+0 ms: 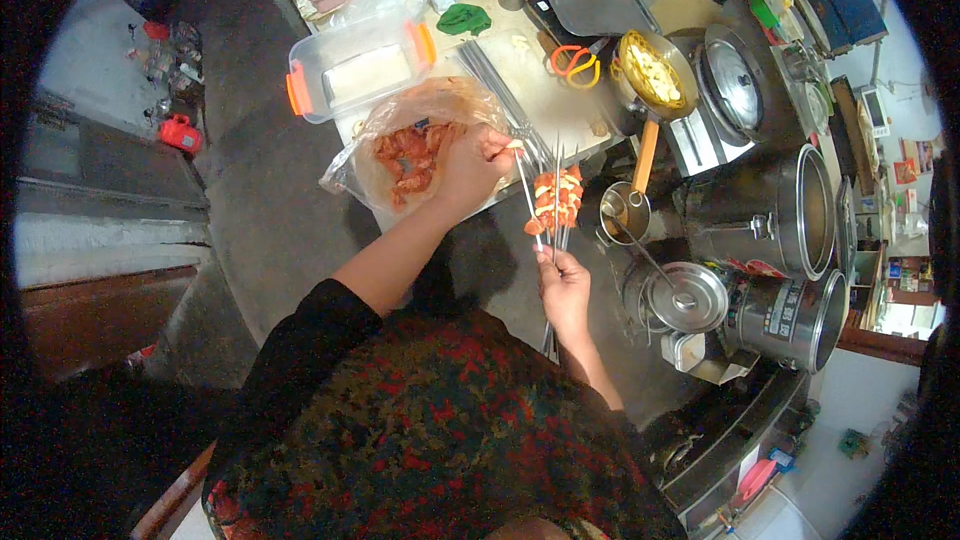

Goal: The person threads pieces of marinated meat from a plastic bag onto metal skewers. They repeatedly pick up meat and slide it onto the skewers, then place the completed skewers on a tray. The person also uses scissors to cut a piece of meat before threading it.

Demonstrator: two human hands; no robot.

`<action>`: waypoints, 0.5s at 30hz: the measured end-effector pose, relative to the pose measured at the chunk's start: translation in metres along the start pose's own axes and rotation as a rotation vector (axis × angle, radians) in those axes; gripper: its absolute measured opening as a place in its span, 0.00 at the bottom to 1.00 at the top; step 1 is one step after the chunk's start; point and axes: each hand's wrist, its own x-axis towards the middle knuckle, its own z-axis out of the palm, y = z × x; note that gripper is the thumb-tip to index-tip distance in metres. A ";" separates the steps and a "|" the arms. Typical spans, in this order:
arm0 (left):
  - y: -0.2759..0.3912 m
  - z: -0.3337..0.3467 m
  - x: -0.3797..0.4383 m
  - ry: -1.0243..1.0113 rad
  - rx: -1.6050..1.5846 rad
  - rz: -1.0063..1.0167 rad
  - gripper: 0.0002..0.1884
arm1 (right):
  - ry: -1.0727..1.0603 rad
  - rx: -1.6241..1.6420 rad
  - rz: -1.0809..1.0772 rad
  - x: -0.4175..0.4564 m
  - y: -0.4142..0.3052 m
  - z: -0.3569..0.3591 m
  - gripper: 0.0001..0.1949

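My right hand (564,286) grips a bundle of metal skewers. Red raw meat pieces (556,199) alternate with pale pieces on several of them. One skewer (527,191) leans apart from the bundle, with a single meat chunk (533,226) low on it. At that skewer's tip, my left hand (480,161) pinches a small pale piece (514,144) between thumb and fingers. Beneath my left wrist, a clear plastic bag (360,142) lies spread around marinated raw meat (409,154); my forearm hides part of it. Bare skewers (499,82) lie in a row on the table beyond.
A plastic box (315,67) with orange clips stands behind the bag. Scissors (581,64) lie near a pan (684,101) holding a yellow basket (637,52) of pale pieces. Lidded pots (686,298) and large steel drums (750,195) crowd the right side.
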 end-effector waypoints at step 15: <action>0.009 -0.021 -0.028 0.056 0.725 0.621 0.04 | -0.029 0.045 0.057 -0.026 -0.012 0.012 0.07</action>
